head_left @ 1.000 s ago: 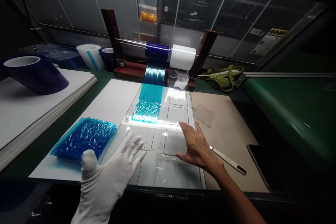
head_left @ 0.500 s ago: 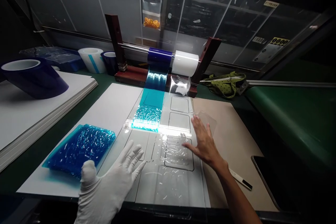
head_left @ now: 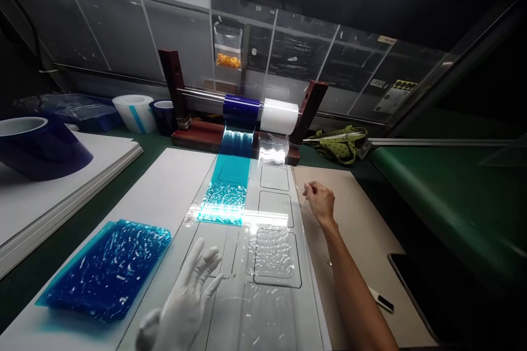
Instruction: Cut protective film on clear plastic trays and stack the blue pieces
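My left hand point(head_left: 185, 290), in a white glove, hovers over the grey template sheet point(head_left: 197, 307) with its fingers apart and nothing in it. My bare right hand point(head_left: 321, 202) is at the beige board's left edge, thumb and fingertips pinched together. A thin clear edge shows under those fingertips; most of the piece is hidden. Left of this hand, wrinkled clear film point(head_left: 272, 252) lies over a black outline. Turquoise film point(head_left: 224, 203) runs down from the blue roll point(head_left: 241, 108). A stack of blue film pieces point(head_left: 109, 269) lies left of my gloved hand.
Beside the blue roll, a white roll point(head_left: 280, 116) hangs on the same rod in a dark red stand point(head_left: 197, 134). Loose rolls and a paper stack point(head_left: 102, 159) are at left. On the beige board point(head_left: 349, 192) are a pen-like tool point(head_left: 382, 300) and a phone point(head_left: 405, 277).
My right hand has closed from spread fingers into a pinch near the clear piece on the board. My left hand stays open, slightly turned. The camera view has tilted up.
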Tool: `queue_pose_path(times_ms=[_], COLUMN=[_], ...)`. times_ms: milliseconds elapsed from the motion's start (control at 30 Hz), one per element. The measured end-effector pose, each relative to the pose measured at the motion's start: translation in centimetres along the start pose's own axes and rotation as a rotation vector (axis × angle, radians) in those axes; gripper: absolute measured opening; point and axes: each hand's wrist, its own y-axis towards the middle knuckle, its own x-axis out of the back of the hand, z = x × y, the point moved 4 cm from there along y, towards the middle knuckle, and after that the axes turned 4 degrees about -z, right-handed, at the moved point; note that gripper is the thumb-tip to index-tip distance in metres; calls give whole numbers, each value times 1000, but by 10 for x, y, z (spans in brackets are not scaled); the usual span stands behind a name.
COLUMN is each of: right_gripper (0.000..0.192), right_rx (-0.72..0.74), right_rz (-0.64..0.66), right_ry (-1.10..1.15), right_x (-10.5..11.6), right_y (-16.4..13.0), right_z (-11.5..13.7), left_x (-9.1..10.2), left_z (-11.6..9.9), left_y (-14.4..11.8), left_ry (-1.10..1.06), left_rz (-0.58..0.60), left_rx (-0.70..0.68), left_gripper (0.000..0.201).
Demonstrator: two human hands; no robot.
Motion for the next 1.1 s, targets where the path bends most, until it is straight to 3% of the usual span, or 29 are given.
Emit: queue_pose_path(times_ms=[100, 233, 333, 433, 500, 633, 700, 833, 1000, 1100], right_gripper=[32, 29, 22, 23, 30, 40, 42, 44, 36, 33], right_rx=[79, 134, 48, -58, -56, 9, 25, 76, 361, 454], right_rz=[22, 117, 279, 378, 281, -112, -70, 199, 95, 48], right_ry=[239, 509, 836, 1054, 1000, 568, 471, 457, 126, 45], right_x=[37, 71, 77, 79, 88, 115, 115, 96, 90, 87], right_y=[-38, -100, -144, -170, -175, -177, -181, -189, -192, -200], right_z=[26, 63, 76, 72, 62, 43, 45, 61, 81, 90], left_x=[-34, -87, -120, -134, -136, -134, -133, -134, -143, -152], left_z=[-5, -5, -2, -1, -3, -8, -8, -8, -13, -16], left_y=[-6, -7, -4, -9, -16, -28, -31, -33, -36, -39], left_ry=[278, 986, 1236, 1325, 1353, 1518, 1591, 1688, 1940, 2194], left_rz=[-16, -13, 48, 23, 0, -62, -59, -92, -127, -137], left_rx=[-75, -196, -534, -795, -867, -873, -871, -902, -781, -717], left_gripper=[122, 144, 150, 138, 126, 114, 112, 106, 96, 88])
